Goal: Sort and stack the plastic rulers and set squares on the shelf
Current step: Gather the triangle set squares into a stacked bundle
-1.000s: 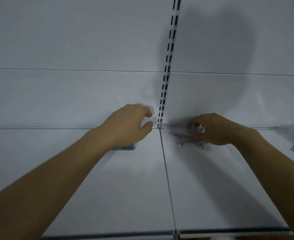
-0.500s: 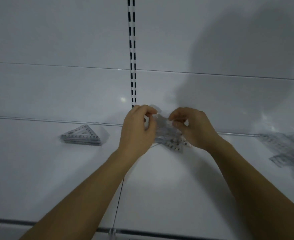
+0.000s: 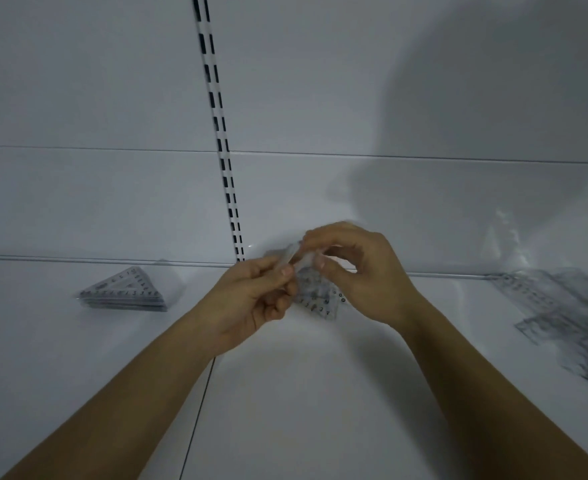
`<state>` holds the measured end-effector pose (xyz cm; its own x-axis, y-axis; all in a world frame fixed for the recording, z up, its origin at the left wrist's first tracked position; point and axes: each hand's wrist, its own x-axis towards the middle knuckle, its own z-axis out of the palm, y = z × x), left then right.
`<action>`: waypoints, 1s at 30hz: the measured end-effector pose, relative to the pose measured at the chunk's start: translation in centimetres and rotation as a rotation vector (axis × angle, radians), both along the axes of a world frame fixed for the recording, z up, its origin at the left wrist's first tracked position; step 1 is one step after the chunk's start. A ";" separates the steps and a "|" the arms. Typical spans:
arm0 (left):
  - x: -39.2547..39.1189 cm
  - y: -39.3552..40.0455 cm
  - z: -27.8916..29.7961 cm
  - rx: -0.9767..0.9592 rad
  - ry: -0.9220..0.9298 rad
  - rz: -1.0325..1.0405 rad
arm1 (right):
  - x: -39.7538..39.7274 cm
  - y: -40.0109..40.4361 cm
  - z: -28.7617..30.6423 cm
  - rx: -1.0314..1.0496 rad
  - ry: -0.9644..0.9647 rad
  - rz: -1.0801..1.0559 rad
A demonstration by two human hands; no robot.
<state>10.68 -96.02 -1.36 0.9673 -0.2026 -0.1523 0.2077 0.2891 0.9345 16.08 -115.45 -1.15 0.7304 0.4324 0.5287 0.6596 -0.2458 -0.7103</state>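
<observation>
Our hands meet above the middle of the white shelf (image 3: pixel 285 410), both clamped on one clear plastic set square (image 3: pixel 315 296). Our left hand (image 3: pixel 251 299) pinches its upper edge between thumb and curled fingers, and our right hand (image 3: pixel 358 275) pinches the same edge just beside it, fingertips almost touching. The set square hangs below our fingers, its printed numbers showing, lifted off the shelf. To the left, well apart, a neat stack of triangular set squares (image 3: pixel 124 292) lies on the shelf near the back wall. At the far right lies a loose heap of clear rulers (image 3: pixel 562 313), blurred. A slotted upright rail (image 3: pixel 219 133) runs up the back panel behind our hands.
</observation>
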 end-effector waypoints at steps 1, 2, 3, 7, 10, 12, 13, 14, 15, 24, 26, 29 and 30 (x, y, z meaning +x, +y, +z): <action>0.2 0.2 0.1 0.006 -0.015 0.031 | 0.2 -0.1 -0.1 0.044 0.038 -0.060; 0.3 0.4 0.1 0.008 -0.025 0.058 | 0.6 -0.2 -0.3 0.040 0.058 -0.140; 0.3 0.5 0.1 -0.004 -0.029 0.073 | 0.9 -0.3 -0.6 -0.029 0.052 -0.210; -0.1 0.5 0.4 -0.078 -0.049 0.017 | 2.0 -0.3 -3.1 -0.455 -0.023 -0.249; -0.1 0.5 0.2 -0.052 -0.087 0.023 | 2.8 -0.5 -3.5 -0.463 0.010 -0.275; 0.0 0.6 0.0 -0.017 -0.111 0.036 | 3.0 -0.8 -3.5 -0.452 -0.038 -0.302; -0.1 0.6 -0.1 0.002 -0.118 0.041 | 2.8 -0.8 -3.2 -0.426 -0.074 -0.315; -0.1 0.6 -0.1 0.025 -0.123 0.047 | 2.6 -0.6 -2.9 -0.373 -0.098 -0.327; -0.1 0.6 -0.2 0.054 -0.131 0.048 | 2.3 -0.4 -2.5 -0.282 -0.086 -0.324; -0.8 -0.3 -0.1 0.207 -0.153 -0.038 | 0.6 1.5 -0.9 0.069 0.285 -0.204; -0.8 -0.3 -0.2 0.171 -0.142 -0.025 | 0.8 1.1 -0.7 0.105 0.315 -0.229; -0.7 -0.4 -0.1 0.225 -0.178 0.004 | 0.9 0.5 0.0 0.191 0.363 -0.258; -0.7 -0.4 0.0 0.229 -0.186 0.016 | 0.9 0.4 0.2 0.218 0.379 -0.263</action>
<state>10.00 -96.47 -1.33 0.9857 -0.1678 -0.0123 0.0240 0.0683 0.9974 17.02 -115.05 -0.95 0.9578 0.1173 0.2625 0.2810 -0.1885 -0.9410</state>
